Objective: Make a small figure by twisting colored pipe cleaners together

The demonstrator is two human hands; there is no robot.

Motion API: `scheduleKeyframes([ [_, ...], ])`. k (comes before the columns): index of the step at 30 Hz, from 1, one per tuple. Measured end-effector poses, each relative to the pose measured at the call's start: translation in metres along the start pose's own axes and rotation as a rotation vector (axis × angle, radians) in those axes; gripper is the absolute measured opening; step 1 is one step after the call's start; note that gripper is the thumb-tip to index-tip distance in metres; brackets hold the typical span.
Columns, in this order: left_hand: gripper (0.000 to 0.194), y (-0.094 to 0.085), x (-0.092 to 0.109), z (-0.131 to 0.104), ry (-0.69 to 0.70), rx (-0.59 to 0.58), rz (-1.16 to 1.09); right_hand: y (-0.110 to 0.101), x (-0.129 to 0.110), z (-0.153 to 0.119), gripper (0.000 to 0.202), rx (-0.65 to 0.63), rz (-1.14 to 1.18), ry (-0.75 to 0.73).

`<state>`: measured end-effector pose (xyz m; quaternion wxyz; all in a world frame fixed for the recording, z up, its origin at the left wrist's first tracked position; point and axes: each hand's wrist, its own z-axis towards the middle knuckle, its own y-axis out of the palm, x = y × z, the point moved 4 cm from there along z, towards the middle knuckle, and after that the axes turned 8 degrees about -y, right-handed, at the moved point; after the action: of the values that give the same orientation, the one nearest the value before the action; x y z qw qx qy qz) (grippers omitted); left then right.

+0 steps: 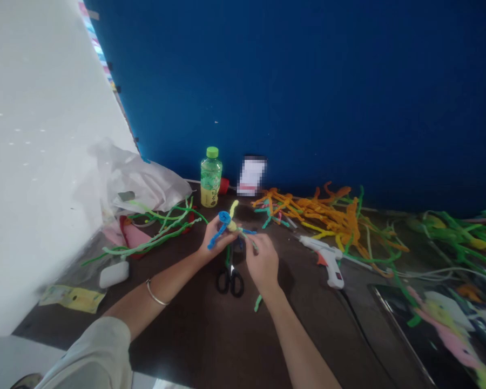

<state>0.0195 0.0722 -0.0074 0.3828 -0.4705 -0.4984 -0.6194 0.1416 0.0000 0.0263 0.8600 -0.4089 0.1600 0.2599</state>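
A small figure of twisted fuzzy stems (231,226), blue and yellow, is held up above the middle of the dark table. My left hand (215,237) has its fingers closed round the figure's blue and yellow part from the left. On the right, my right hand (262,262) pinches a pale green stem (249,236) that meets the figure. Black-handled scissors (230,282) lie just below the hands, their blades partly hidden. A short green stem piece (258,303) lies beside my right wrist.
A green-capped bottle (211,181) and a propped phone (251,175) stand behind the hands. Orange stems (319,213) and a white glue gun (328,262) lie right. Green stems (162,237), a white case (114,274) and a plastic bag (157,183) lie left. A dark tray (400,324) is front right.
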Motion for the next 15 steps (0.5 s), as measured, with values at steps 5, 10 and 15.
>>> scheduleKeyframes([
  [5, 0.031, 0.002, -0.002, 0.0, -0.015, -0.115, 0.036, -0.007, 0.006, 0.001, 0.024, 0.015, -0.182, -0.114],
  [10, 0.03, 0.005, 0.003, -0.001, -0.124, -0.205, 0.044, -0.017, 0.015, 0.012, 0.02, 0.036, 0.142, -0.009],
  [15, 0.028, 0.009, 0.001, -0.005, -0.29, -0.359, -0.075, -0.007, 0.034, 0.013, 0.021, -0.12, 0.568, 0.342],
])
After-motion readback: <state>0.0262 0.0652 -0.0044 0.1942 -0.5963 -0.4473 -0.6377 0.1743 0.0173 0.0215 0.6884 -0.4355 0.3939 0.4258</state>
